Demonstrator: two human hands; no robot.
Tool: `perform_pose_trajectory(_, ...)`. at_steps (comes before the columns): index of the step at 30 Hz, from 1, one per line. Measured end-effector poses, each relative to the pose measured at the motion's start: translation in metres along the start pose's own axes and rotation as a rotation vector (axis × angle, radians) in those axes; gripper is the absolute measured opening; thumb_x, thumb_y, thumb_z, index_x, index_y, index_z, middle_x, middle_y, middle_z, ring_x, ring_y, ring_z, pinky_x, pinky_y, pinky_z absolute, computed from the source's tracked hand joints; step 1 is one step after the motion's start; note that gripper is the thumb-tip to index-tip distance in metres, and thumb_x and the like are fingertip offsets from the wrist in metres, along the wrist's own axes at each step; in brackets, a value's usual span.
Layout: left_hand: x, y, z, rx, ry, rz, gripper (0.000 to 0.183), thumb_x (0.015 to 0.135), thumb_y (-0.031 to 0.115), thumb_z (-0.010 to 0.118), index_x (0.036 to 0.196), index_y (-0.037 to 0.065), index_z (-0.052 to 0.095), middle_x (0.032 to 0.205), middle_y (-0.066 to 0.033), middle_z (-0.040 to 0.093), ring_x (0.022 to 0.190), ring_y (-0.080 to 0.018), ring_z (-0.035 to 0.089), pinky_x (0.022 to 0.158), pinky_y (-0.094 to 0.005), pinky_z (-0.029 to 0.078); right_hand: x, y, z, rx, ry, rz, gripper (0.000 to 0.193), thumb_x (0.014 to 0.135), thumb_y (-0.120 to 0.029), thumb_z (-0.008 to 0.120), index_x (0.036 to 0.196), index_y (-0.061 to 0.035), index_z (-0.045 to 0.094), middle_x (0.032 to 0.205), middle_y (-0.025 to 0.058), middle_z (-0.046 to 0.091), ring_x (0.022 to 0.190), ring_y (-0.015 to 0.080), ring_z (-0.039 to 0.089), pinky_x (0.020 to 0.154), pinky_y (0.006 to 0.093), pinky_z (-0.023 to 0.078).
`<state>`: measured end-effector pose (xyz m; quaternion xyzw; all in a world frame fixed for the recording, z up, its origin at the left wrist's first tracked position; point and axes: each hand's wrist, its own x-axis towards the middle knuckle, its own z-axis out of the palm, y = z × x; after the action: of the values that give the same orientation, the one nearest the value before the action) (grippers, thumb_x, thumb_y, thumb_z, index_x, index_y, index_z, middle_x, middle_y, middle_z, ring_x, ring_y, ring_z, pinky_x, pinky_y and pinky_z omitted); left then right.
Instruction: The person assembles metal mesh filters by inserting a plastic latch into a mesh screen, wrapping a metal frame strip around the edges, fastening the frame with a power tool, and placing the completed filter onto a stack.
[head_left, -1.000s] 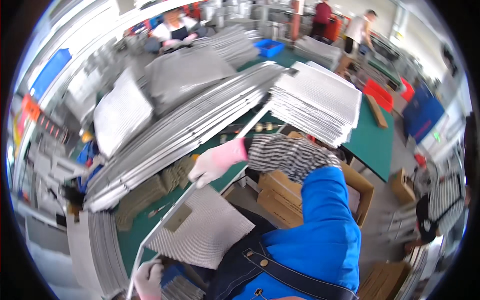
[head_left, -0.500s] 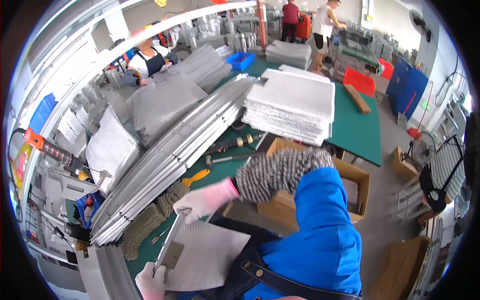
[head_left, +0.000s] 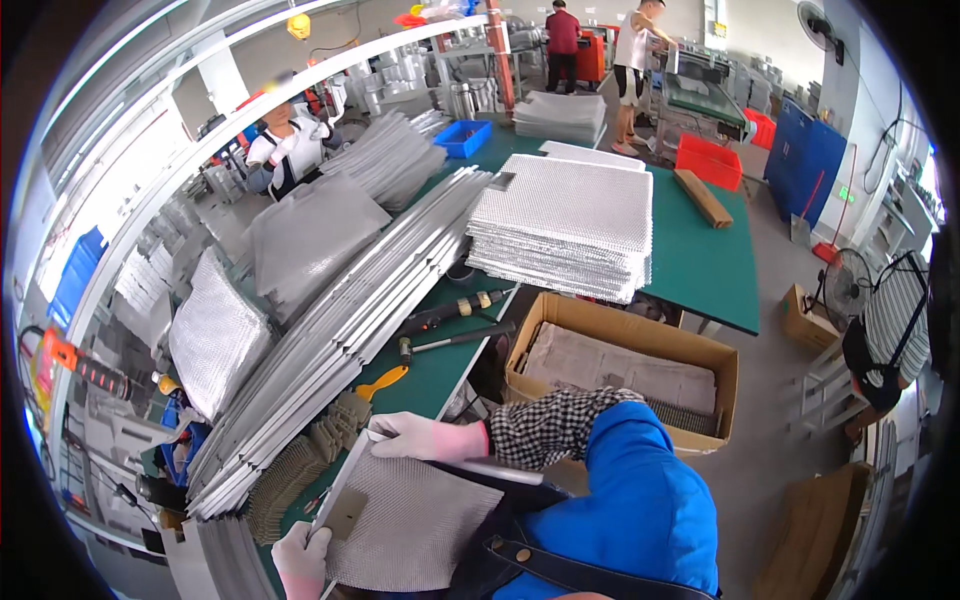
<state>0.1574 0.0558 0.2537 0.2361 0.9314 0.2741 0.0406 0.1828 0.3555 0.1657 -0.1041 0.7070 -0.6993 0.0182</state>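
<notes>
A silver metal mesh sheet [head_left: 425,525] lies tilted in front of me, with a small greyish square patch near its left side. Along its left edge runs a thin metal edge strip [head_left: 345,470]. My left hand [head_left: 300,560], in a white and pink glove, grips the strip's lower end. At the upper corner my right hand [head_left: 425,438], gloved alike, is closed with its fingers partly hidden. A second metal strip [head_left: 510,472] sticks out to the right from under that hand and wrist. Beside the hands, several grey-brown corner pieces [head_left: 290,470] stand in rows on the green table [head_left: 430,378].
Long metal strips [head_left: 330,330] lie bundled across the table. A hammer [head_left: 450,342], power screwdriver [head_left: 450,312] and orange-yellow tool [head_left: 382,382] lie beyond my right hand. A mesh stack [head_left: 560,225] stands farther back. An open cardboard box [head_left: 728,390] is at right. Other people work around.
My right arm has drawn down, and a second metal strip now shows under the right hand. The left hand stays on the lower end of the edge strip. The co-worker across has raised their hands.
</notes>
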Motion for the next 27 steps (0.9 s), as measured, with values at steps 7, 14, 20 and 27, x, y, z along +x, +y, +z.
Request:
perform_pose_trajectory(7, 0.006, -0.016, 0.012, -0.101, -0.034, -0.053, 0.02, 0.083, 0.012, 0.064, 0.077, -0.007, 0.062, 0.057, -0.0029, 0.049, 0.058, -0.0064, 0.046, 0.052, -0.0294, 0.038, -0.003, 0.022, 0.009, 0.069, 0.069, -0.094, 0.028, 0.099, -0.02, 0.057, 0.116, 0.0019, 0.053, 0.103, 0.002, 0.056, 0.096, 0.01, 0.051, 0.088, 0.0278, 0.044)
perform_pose_trajectory(14, 0.004, -0.014, 0.022, -0.032, -0.01, 0.018, 0.02, 0.082, 0.011, 0.064, 0.076, -0.007, 0.063, 0.056, -0.0054, 0.048, 0.057, -0.0064, 0.046, 0.052, -0.0297, 0.039, -0.033, 0.034, 0.002, 0.089, -0.014, -0.039, 0.031, 0.102, -0.022, 0.055, 0.121, 0.0017, 0.049, 0.103, 0.0035, 0.054, 0.097, 0.0107, 0.049, 0.087, 0.0293, 0.044)
perform_pose_trajectory(20, 0.01, -0.019, 0.008, -0.027, 0.046, -0.025, 0.024, 0.085, 0.013, 0.065, 0.071, -0.005, 0.056, 0.054, -0.0036, 0.042, 0.056, -0.0063, 0.041, 0.05, -0.0309, 0.035, -0.015, 0.02, 0.003, 0.002, -0.086, 0.024, 0.04, 0.098, -0.019, 0.059, 0.127, 0.0046, 0.045, 0.117, 0.0118, 0.056, 0.111, 0.0158, 0.052, 0.098, 0.0324, 0.043)
perform_pose_trajectory(27, 0.015, -0.036, 0.019, 0.009, 0.083, -0.026, 0.021, 0.082, 0.014, 0.069, 0.075, -0.004, 0.061, 0.056, -0.0077, 0.048, 0.054, -0.0122, 0.049, 0.052, -0.033, 0.041, -0.053, 0.071, 0.022, 0.004, 0.072, 0.101, 0.048, 0.094, -0.026, 0.066, 0.125, 0.0053, 0.048, 0.117, 0.015, 0.059, 0.113, 0.0198, 0.056, 0.098, 0.0328, 0.045)
